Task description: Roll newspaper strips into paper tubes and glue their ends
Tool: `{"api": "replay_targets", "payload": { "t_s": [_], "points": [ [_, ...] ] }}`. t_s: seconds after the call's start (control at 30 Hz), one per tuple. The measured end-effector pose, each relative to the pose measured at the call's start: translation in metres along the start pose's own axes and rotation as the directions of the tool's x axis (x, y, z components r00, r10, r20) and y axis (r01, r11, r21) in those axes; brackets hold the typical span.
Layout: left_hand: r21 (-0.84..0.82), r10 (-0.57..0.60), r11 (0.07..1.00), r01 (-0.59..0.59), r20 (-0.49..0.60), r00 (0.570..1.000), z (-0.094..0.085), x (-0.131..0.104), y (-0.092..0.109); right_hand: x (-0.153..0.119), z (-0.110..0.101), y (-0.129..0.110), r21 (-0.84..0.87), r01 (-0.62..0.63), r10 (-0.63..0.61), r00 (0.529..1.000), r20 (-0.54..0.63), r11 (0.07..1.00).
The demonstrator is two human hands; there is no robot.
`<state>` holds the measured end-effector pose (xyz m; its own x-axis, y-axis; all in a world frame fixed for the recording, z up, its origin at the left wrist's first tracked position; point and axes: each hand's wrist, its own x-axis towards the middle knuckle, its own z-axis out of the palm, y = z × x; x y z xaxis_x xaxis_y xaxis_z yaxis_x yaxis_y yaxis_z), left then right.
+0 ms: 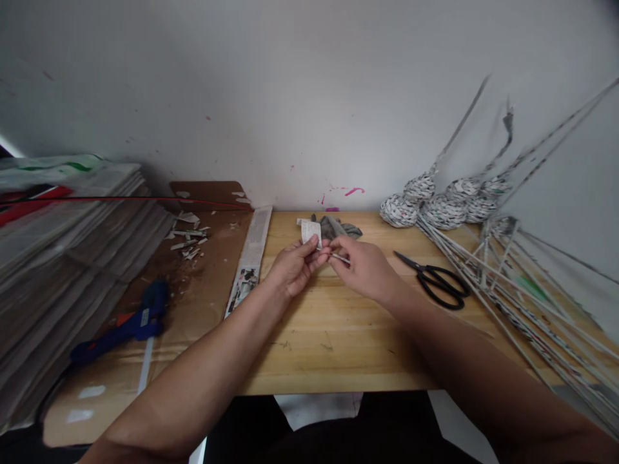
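From here I've got L hand (298,265) pinching flat paper (311,232) & R hand (363,267) gripping a thin tube (342,258), prob. part-rolled (flat bit's left).

Head-worn camera looks forward and down onto the nearby hands (366,265)

Bare forearms (207,361) angled inward; left hand (298,265) partly palm-up, right hand (363,265) knuckles-up; both pinched, close together

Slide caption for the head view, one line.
Left hand and right hand hold printed paper above a wooden table, black scissors lying to the right.
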<state>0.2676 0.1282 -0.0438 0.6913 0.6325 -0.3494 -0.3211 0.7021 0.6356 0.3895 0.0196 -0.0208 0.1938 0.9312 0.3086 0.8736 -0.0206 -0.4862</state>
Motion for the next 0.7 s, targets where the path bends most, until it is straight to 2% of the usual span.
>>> {"api": "replay_targets", "payload": {
  "t_s": [0.1,0.23,0.43,0.57,0.7],
  "points": [
    [0.008,-0.009,1.000,0.009,-0.002,1.000,0.0003,-0.0004,-0.0001,-0.0018,0.0003,-0.0006,-0.104,0.035,-0.035,0.999,0.002,0.994],
    [0.019,-0.004,1.000,0.004,-0.005,1.000,0.0014,-0.0006,0.0000,-0.0012,-0.0027,-0.0014,-0.151,0.017,-0.013,0.999,0.031,0.988],
    [0.058,-0.033,0.998,0.032,0.011,0.999,0.0003,-0.0003,0.0000,0.0018,-0.0068,-0.0025,0.027,-0.051,0.045,0.979,0.198,0.998],
    [0.100,-0.021,0.995,0.020,0.007,1.000,-0.0015,-0.0006,0.0007,0.0003,-0.0023,-0.0017,0.050,-0.035,0.029,0.992,0.121,0.998],
    [0.115,0.018,0.993,-0.021,0.027,0.999,-0.0024,-0.0009,0.0003,-0.0014,0.0008,-0.0015,-0.036,0.011,-0.011,1.000,0.020,0.999]
  ]
}}
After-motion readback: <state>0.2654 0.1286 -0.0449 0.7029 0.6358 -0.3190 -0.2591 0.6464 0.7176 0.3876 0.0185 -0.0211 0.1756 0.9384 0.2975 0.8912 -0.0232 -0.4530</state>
